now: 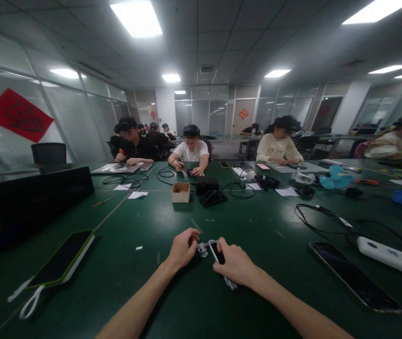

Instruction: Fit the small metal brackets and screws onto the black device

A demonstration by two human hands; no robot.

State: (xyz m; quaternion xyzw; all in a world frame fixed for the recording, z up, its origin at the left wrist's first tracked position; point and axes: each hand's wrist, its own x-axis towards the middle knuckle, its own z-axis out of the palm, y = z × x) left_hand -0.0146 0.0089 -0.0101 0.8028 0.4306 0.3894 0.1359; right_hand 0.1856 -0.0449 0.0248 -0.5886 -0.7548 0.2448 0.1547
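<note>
Both hands meet low in the middle of the green table (201, 301). My left hand (183, 248) pinches a small grey metal part (203, 248) between fingers and thumb. Curled fingers of my right hand (235, 266) grip a small black-and-white device (217, 252), whose white end pokes out under the palm. The metal part touches the device's left end. Both forearms rest low over the table.
A green-edged tablet (63, 259) with a white strap lies at left, a dark phone (352, 275) and white power strip (391, 256) at right. A cardboard box (180, 192), black boxes and cables sit mid-table. Several people work along the far side.
</note>
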